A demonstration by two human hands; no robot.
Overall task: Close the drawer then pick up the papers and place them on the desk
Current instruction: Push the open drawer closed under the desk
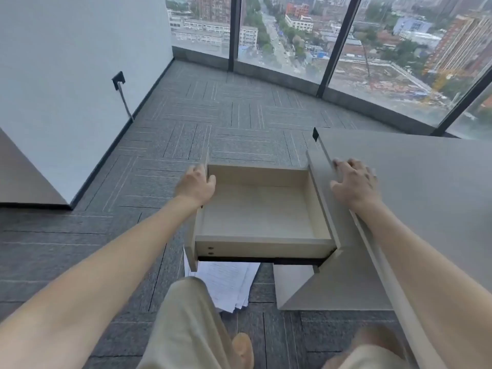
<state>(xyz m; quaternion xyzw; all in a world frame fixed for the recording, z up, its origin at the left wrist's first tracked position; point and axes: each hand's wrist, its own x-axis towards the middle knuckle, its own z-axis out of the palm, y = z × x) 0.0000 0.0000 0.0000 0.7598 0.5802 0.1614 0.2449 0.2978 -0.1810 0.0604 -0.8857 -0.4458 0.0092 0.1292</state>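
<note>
An empty light-wood drawer (255, 209) stands pulled out to the left from the grey desk (415, 177). My left hand (195, 183) grips the drawer's grey front panel at its far upper corner. My right hand (354, 179) rests flat on the desk's top near its edge, fingers spread, holding nothing. A stack of printed papers (229, 283) lies on the carpet under the drawer, partly hidden by the drawer and by my left knee.
Grey patterned carpet (213, 115) covers the floor. A white wall (66, 75) with a socket and cable stands at the left. Floor-to-ceiling windows (292, 35) curve along the back. My legs in beige trousers fill the bottom.
</note>
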